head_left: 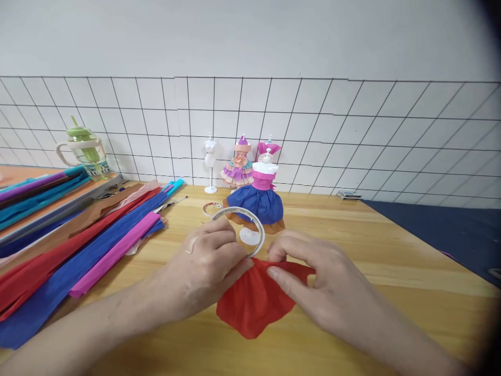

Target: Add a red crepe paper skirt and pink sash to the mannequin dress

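A piece of red crepe paper point(254, 305), gathered in folds along its upper edge, hangs between my two hands above the table. My left hand point(213, 256) is closed on the paper's upper left part. A ring of narrow tape point(260, 228) stands up out of the same hand, though its lower side is hidden by my fingers. With thumb and forefinger my right hand point(317, 274) pinches the upper edge on the right. Just behind the tape, a small dress form wears a pink top and a blue skirt point(258, 202) with a brown layer beneath.
Strips of coloured crepe paper point(82, 240) cover the left side. At the back stand a bare white dress form point(210, 162) and a ruffled dress point(239, 167) on another form. A second tape roll point(211, 209), a green-lidded cup point(88, 151) and a dark mat point(434, 230) are also there.
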Motion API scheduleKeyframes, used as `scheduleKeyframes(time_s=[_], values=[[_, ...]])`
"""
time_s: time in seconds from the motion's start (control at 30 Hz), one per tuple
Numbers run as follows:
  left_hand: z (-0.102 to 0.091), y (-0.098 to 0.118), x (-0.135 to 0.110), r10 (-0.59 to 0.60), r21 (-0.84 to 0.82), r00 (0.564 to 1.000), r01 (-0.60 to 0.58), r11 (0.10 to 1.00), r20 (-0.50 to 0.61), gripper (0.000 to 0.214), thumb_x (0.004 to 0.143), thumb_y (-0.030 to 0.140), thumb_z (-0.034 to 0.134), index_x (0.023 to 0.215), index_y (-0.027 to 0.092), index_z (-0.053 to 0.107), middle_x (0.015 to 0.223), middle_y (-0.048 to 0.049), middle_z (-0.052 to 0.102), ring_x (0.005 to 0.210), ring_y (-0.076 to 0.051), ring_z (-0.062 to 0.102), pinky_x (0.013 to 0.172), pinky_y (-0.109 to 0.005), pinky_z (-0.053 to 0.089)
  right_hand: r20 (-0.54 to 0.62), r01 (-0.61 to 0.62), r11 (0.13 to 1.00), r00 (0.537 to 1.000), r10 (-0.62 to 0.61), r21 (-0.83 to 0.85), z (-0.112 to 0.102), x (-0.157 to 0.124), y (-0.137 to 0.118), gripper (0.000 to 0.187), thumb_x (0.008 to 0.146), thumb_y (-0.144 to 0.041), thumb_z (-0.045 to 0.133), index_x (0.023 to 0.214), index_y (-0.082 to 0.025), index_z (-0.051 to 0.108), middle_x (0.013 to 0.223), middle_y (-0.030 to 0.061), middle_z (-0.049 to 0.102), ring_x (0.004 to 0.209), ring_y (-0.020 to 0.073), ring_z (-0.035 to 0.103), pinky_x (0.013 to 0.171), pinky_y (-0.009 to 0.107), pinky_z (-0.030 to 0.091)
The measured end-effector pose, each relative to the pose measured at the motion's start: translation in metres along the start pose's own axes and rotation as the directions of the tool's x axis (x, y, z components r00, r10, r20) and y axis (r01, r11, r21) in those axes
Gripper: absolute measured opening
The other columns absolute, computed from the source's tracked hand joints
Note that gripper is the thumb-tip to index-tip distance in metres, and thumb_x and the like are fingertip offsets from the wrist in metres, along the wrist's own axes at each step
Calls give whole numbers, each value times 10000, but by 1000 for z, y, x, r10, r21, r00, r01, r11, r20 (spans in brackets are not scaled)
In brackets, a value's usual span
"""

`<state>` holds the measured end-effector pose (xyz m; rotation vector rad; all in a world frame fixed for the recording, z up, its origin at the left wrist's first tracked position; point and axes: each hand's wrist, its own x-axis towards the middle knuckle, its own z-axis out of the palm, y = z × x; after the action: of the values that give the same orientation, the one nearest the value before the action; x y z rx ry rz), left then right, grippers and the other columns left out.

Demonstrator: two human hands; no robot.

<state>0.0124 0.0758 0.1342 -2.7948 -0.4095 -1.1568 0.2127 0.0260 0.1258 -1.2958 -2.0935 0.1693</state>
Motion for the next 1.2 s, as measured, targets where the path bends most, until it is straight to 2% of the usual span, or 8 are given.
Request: scheduleKeyframes(time_s=[0.2, 0.47, 0.83, 1.2], values=[[4, 0, 0, 4, -19, 1000, -4, 1000, -8, 341, 925, 119, 486, 586, 134, 525, 571, -19, 512, 599, -124, 453, 573, -249, 434, -72, 45, 994, 997, -38, 97, 6, -4, -4, 143, 840, -124, 519, 728, -210, 539, 660, -36, 605, 594, 115, 560, 570, 250, 435], [6, 2, -1, 20, -31, 1000, -21, 999, -17, 326, 935, 130, 481, 613, 133, 533, 591, -22, 528, 609, -122, 455, 584, -247, 441, -110, 127, 991, 987, -121, 46, 11, -2, -7, 186, 819, -85, 509, 671, -196, 502, 593, -51, 545, 532, 82, 509, 507, 206, 379], [9, 2, -3, 54, -20, 997, -55, 998, -52, 335, 916, 101, 489, 586, 124, 544, 578, -34, 524, 607, -133, 462, 565, -261, 453, -201, 107, 994, 973, -110, -29, 14, -5, -8, 184, 818, -118, 540, 653, -199, 523, 547, -64, 558, 471, 73, 485, 501, 213, 380], [9, 5, -6, 40, -8, 999, -40, 999, -6, 320, 905, 52, 451, 613, 127, 558, 579, -38, 526, 648, -148, 497, 593, -272, 482, -191, 26, 1000, 981, -22, 18, 16, -5, -7, 207, 806, -141, 527, 612, -212, 504, 497, -59, 517, 428, 86, 448, 453, 231, 358]])
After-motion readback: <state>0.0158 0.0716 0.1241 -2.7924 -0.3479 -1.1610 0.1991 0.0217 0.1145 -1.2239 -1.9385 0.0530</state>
